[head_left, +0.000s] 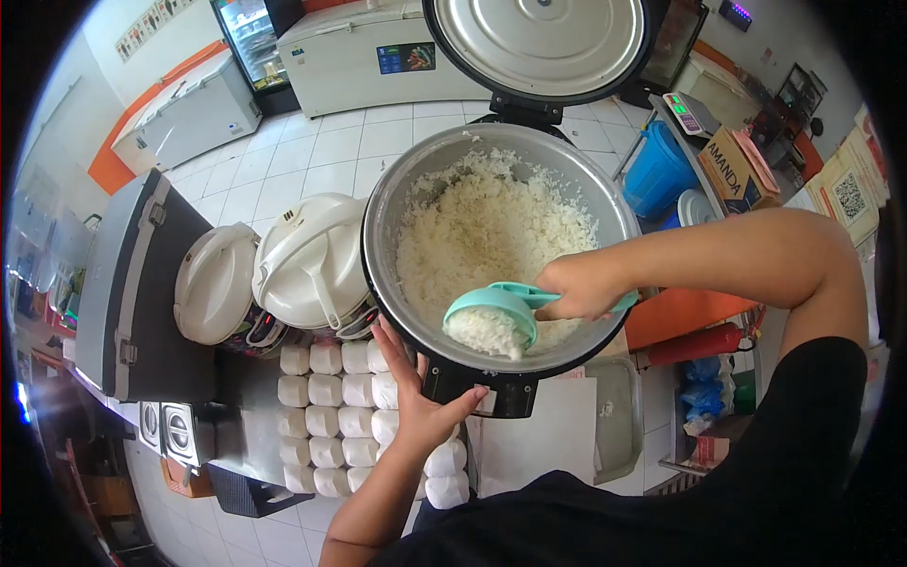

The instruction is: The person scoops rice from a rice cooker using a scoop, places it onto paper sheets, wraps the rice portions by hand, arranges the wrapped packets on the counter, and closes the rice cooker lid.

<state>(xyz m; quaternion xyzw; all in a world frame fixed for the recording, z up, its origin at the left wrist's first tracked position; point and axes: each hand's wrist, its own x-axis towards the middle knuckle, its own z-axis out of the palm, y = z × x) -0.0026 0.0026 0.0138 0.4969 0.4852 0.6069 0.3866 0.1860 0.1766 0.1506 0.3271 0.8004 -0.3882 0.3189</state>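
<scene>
Step in hand, my read: scooping rice point(472, 222) from open cooker point(381, 227), center frame. Right hand point(581, 285) closed round handle of mint scoop point(470, 301); scoop full, tilted, inside cooker rim. Left hand point(416, 402) spread against cooker front, lower center, likely bracing. Hands apart. Wrapped white packs point(357, 390) lower left of center. Next move calls for leveling scoop before lift; grains hang at lip.

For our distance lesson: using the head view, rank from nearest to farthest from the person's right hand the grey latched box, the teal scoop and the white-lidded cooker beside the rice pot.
1. Teal scoop, gripped by the right hand.
2. White-lidded cooker, just left of the rice pot.
3. Grey latched box, far left.
</scene>
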